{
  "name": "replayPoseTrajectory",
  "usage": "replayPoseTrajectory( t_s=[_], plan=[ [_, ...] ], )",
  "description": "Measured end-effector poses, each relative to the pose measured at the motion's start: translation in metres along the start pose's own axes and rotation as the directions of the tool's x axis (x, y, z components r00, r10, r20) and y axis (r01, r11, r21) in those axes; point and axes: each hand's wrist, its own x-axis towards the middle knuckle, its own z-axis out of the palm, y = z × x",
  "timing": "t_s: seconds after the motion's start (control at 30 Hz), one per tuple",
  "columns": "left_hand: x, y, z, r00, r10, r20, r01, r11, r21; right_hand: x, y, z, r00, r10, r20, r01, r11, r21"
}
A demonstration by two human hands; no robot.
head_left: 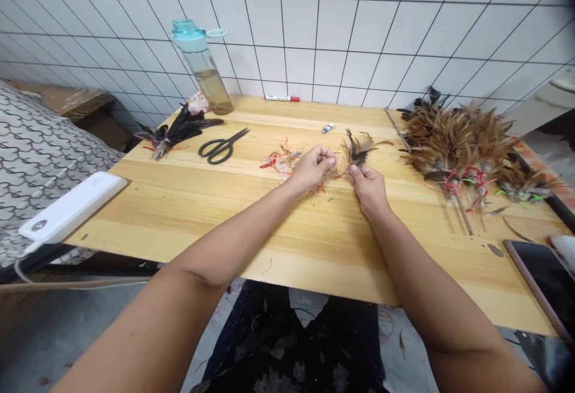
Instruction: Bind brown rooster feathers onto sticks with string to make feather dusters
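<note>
Near the middle of the wooden table, my right hand (369,188) pinches the base of a small bunch of brown and black feathers (358,148), whose tips point away from me. My left hand (317,167) is closed just to the left, fingertips pressed together; what it holds, if anything, is too small to make out. Scraps of red and pale string (284,159) lie beside and partly behind the left hand.
Black scissors (220,148), dark feathers (177,132) and a bottle (209,78) stand or lie at left. A marker (282,98) lies by the wall. Brown feather bundles (458,141) and a phone (545,285) are at right; a white power bank (74,204) sits on the left edge.
</note>
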Motion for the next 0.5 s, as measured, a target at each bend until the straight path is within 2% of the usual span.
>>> replayPoseTrajectory(
  t_s=[0.1, 0.2, 0.37, 0.5],
  plan=[
    [-0.003, 0.0, 0.009, 0.994, -0.101, 0.03, 0.105, 0.975, -0.198, -0.003, -0.001, 0.005, 0.999, -0.044, -0.016, 0.044, 0.999, 0.014],
    [-0.005, -0.001, 0.012, 0.986, -0.154, 0.063, 0.166, 0.94, -0.299, -0.003, 0.001, 0.006, 0.998, -0.06, 0.006, 0.06, 0.998, -0.033],
    [-0.004, -0.003, 0.004, 0.981, -0.118, 0.157, 0.166, 0.926, -0.34, -0.003, 0.003, 0.005, 0.994, -0.107, 0.023, 0.109, 0.981, -0.158],
    [-0.002, -0.002, -0.005, 0.971, -0.113, 0.21, 0.177, 0.931, -0.32, -0.003, 0.0, 0.005, 0.991, -0.088, 0.101, 0.1, 0.988, -0.121]
  ],
)
